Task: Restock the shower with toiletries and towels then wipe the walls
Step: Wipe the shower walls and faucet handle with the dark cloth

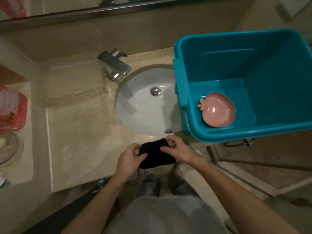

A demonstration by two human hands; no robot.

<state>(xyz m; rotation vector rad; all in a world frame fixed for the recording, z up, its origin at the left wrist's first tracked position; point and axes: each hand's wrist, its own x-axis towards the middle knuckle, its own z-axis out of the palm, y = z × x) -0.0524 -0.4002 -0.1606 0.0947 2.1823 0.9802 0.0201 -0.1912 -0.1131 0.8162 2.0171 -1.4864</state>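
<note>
A small dark cloth (pixel 157 153) hangs between both hands just in front of the sink (pixel 135 105), over the counter's near edge. The left hand (pixel 130 156) pinches the cloth's left edge, with the thumb and curled fingers (pixel 143 155) closed on the fabric. The right hand (pixel 179 149) grips the upper right corner, fingertips folded over it. The cloth's middle and lower part show clear of both grips. To the right of the sink, overlapping its rim, sits a blue tub (pixel 211 137) holding a pink fruit-shaped dish (pixel 217 110). Behind the sink stands a chrome faucet (pixel 114 65).
</note>
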